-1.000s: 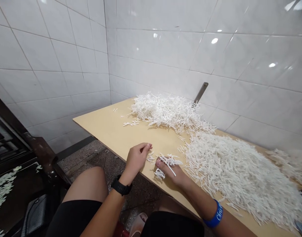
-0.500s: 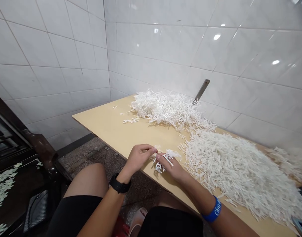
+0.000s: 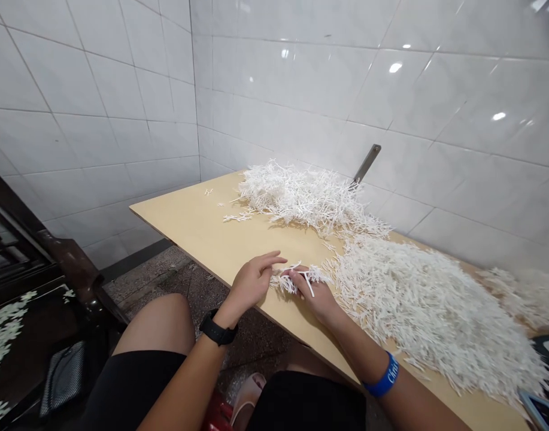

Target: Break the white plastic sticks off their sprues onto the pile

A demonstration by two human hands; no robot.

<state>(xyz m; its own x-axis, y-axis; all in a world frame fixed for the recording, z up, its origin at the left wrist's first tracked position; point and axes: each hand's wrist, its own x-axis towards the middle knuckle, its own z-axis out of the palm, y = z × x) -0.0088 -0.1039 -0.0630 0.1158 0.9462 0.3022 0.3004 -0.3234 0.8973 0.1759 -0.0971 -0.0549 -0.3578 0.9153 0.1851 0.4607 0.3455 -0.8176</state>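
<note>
My right hand (image 3: pixel 317 302) is closed over a small bunch of white branched plastic pieces (image 3: pixel 287 284), whose thin stems stick out on both sides of the fingers. Just left of it, my left hand (image 3: pixel 251 282) has its fingers stretched out and the thumb apart, close to the bunch's left end. Whether its thumb touches a stem is hard to see. Both hands are over the near edge of a tan board (image 3: pixel 188 221). Beyond them lies a tangled heap of white branched pieces (image 3: pixel 296 191). A broad pile of short white pieces (image 3: pixel 436 305) spreads right of my right hand.
A flat metal bar (image 3: pixel 367 164) leans from the back heap toward the tiled wall (image 3: pixel 301 78). At the lower right corner lies a phone-like device (image 3: pixel 543 412). Dark wooden furniture (image 3: pixel 72 263) stands on the left, with pale flower-shaped pieces (image 3: pixel 5 335) beside it.
My left hand has drawn slightly away from the bunch, its fingers opening from a pinch. The pieces in my right hand have shifted and now point differently.
</note>
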